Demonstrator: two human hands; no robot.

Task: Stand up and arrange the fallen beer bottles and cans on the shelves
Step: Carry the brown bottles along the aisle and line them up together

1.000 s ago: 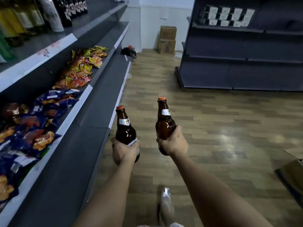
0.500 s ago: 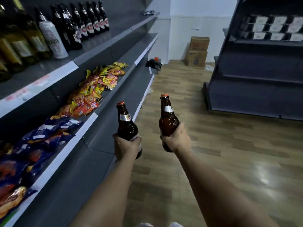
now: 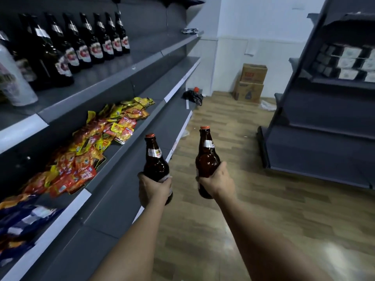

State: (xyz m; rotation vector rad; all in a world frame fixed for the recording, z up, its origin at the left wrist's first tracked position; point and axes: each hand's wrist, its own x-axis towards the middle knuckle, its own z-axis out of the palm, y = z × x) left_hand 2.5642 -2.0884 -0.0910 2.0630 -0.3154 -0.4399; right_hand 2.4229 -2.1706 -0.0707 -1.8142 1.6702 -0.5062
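- The left hand is wrapped around the lower body of a brown bottle, fingers curled tight on the glass; the bottle stands upright in the grip, red cap on top.
- The right hand grips a second brown bottle the same way, fingers clamped round its lower half, cap up, tilted slightly.
- Both bottles are held out in front of the person, side by side but apart, over the edge of the low grey shelf and the wooden floor.
- On the upper shelf to the left, a row of dark bottles stands upright.
- The middle shelf holds a heap of yellow and red snack packets, with blue packets nearer.
- Two cardboard boxes are stacked against the far wall, near a second dark shelf unit on the right.
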